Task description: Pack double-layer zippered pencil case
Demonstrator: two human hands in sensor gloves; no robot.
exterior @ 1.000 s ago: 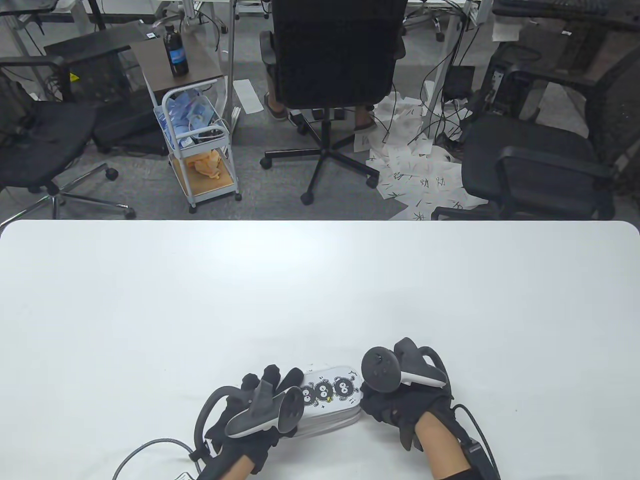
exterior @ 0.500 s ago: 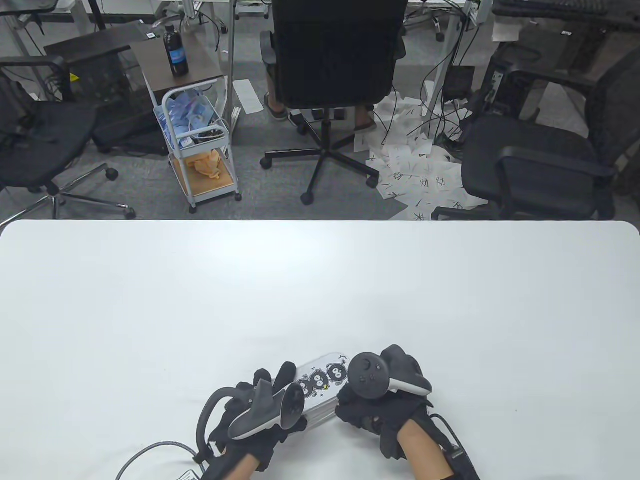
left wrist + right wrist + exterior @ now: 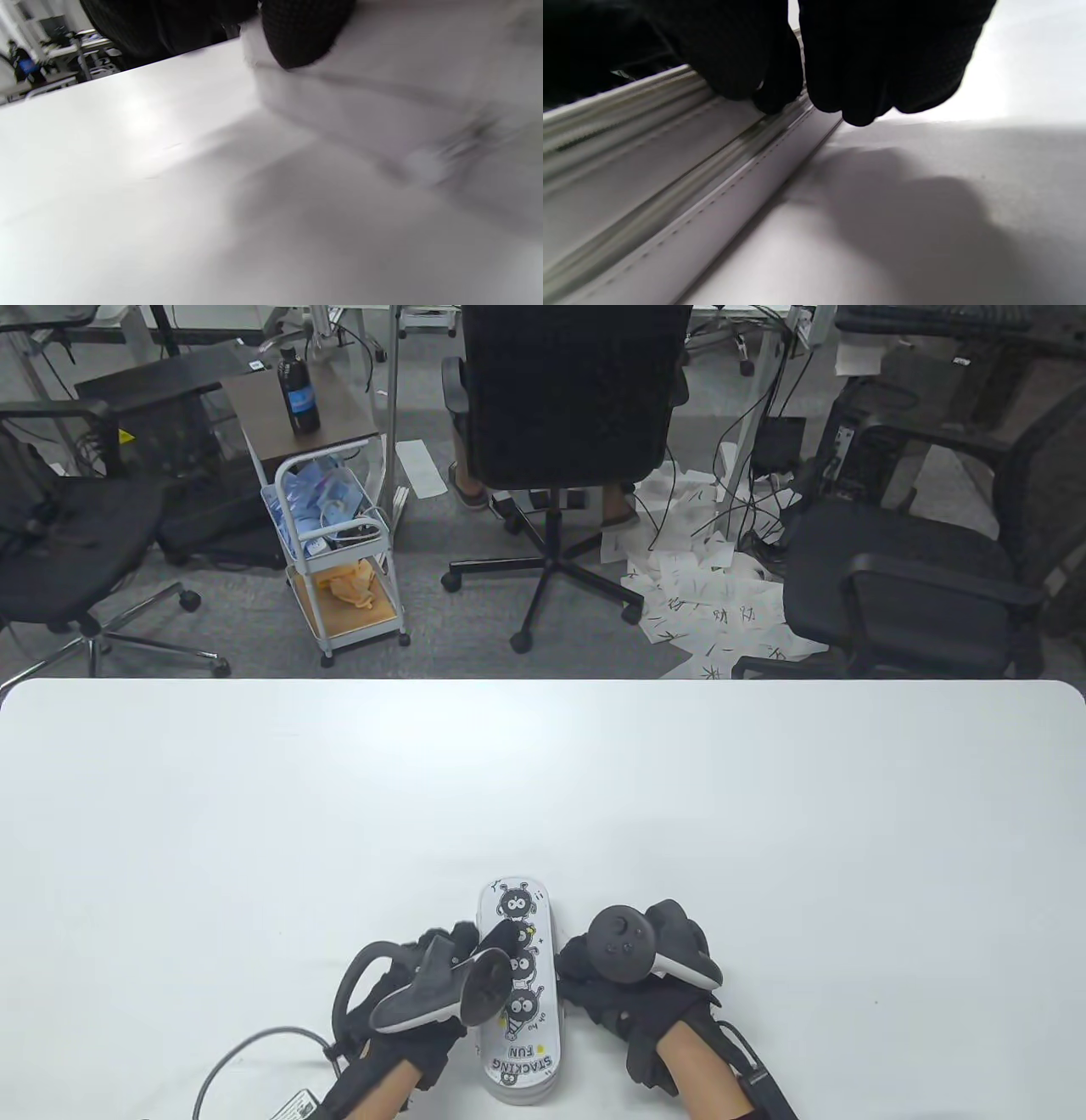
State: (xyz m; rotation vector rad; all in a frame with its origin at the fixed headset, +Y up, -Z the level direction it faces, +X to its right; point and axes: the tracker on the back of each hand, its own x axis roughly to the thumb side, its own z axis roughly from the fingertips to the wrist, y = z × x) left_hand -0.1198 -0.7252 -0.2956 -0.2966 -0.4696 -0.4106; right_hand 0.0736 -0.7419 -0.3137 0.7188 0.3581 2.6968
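Note:
The white pencil case (image 3: 519, 1056), printed with black soot characters and "STACKING FUN", lies flat near the table's front edge with its long axis pointing away from me. My left hand (image 3: 488, 946) holds its left side, fingers resting on the lid. My right hand (image 3: 575, 971) holds its right side. In the blurred left wrist view a gloved fingertip (image 3: 303, 34) presses on the case (image 3: 382, 106). In the right wrist view my fingers (image 3: 848, 63) press on the case's side (image 3: 670, 178), where closed zipper seams run along it.
The white table (image 3: 543, 780) stretches far ahead and to both sides. A glove cable (image 3: 229, 1060) loops on the table at the front left. Office chairs and a cart stand on the floor beyond the far edge.
The case has turned about a quarter turn, from lying across in front of me to pointing away. Both hands turned with it and shifted slightly; the right hand moved left.

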